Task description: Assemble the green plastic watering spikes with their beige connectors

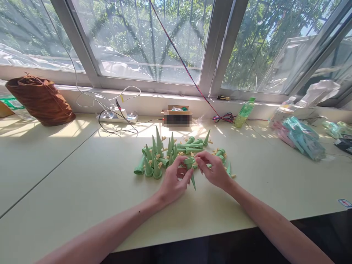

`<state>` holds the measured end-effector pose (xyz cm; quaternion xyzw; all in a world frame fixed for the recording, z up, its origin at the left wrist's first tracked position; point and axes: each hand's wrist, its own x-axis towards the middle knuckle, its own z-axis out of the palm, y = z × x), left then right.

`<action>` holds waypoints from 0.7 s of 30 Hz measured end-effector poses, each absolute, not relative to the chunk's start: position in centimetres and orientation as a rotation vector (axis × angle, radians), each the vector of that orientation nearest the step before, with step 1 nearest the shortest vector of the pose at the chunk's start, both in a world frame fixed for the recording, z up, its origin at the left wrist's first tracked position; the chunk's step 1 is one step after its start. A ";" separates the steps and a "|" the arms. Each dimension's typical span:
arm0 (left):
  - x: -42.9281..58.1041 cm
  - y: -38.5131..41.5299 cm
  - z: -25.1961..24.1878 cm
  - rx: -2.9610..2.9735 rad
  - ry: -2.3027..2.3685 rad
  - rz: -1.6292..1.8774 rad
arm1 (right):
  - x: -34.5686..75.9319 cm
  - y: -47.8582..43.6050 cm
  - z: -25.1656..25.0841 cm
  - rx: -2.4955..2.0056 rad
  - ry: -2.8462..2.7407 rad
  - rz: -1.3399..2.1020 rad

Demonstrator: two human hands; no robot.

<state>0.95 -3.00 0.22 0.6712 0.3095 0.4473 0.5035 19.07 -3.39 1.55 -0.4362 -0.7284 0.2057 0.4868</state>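
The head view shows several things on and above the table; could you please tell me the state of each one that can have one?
Left hand: closed around a green spike.
Held green spike: tip pointing down.
Right hand: fingers drawn together beside it; grip unclear.
Loose green spikes: some standing tip up, others lying.
Green bottle: capped.
Cardboard box: open at the top.
Red-and-black cable: bundled at its lower end.

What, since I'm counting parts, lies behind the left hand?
Beyond the left hand, green spikes and small cream-coloured pieces show; any directly behind it are covered, so they can't be counted.
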 end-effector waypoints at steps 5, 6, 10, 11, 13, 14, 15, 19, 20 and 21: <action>0.9 -3.2 0.7 1.692 0.780 1.098 | 19.0 -3.3 1.4 -1.051 -1.750 0.551; 0.9 -3.2 0.7 1.710 0.788 1.100 | 19.0 -3.4 1.4 -1.056 -1.744 0.567; 0.9 -3.2 0.3 1.765 0.808 1.123 | 18.9 -3.4 1.5 -1.094 -1.696 0.633; 0.9 -3.2 0.2 1.785 0.807 1.132 | 18.8 -3.4 1.6 -1.107 -1.684 0.648; 0.9 -3.1 0.0 1.833 0.806 1.148 | 18.8 -3.4 1.6 -1.133 -1.667 0.679; 0.9 -3.1 -0.1 1.855 0.808 1.151 | 18.8 -3.4 1.6 -1.143 -1.663 0.696; 0.9 -3.1 -0.1 1.870 0.813 1.153 | 18.8 -3.4 1.6 -1.150 -1.661 0.711; 0.9 -3.2 0.2 1.827 0.825 1.131 | 18.8 -3.3 1.5 -1.160 -1.677 0.697; 0.9 -3.2 0.3 1.799 0.821 1.121 | 18.9 -3.3 1.5 -1.155 -1.689 0.677; 0.8 -3.2 0.4 1.765 0.814 1.112 | 18.9 -3.4 1.6 -1.147 -1.705 0.656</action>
